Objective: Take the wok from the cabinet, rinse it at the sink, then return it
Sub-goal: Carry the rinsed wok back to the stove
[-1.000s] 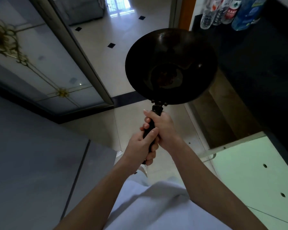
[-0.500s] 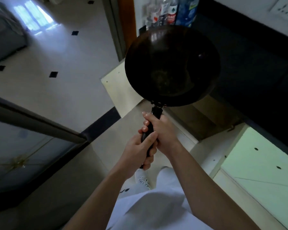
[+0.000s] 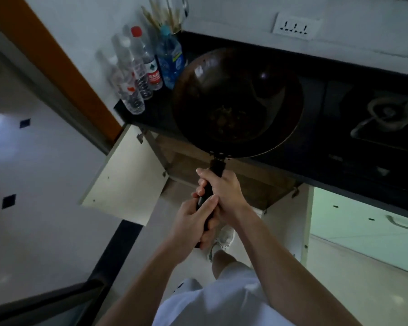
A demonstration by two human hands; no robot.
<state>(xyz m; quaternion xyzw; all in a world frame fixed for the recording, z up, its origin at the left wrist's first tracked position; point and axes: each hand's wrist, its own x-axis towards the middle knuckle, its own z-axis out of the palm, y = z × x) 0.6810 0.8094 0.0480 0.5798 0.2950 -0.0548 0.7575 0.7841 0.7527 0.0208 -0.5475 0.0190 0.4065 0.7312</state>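
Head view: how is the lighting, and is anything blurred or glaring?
Head view: dim; the dark round metal wok nearly merges with the black countertop; small glare spots on its inner wall; the clear plastic bottles are motion-smeared; straight edges bend from the wide angle.

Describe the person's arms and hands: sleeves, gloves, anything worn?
Both are bare. The left hand and right hand have no gloves, and no rings, watch or bands show. The left forearm and right forearm are uncovered down to the frame's lower edge, so no sleeve is in view. Below them, a whitish garment and a white sneaker show.
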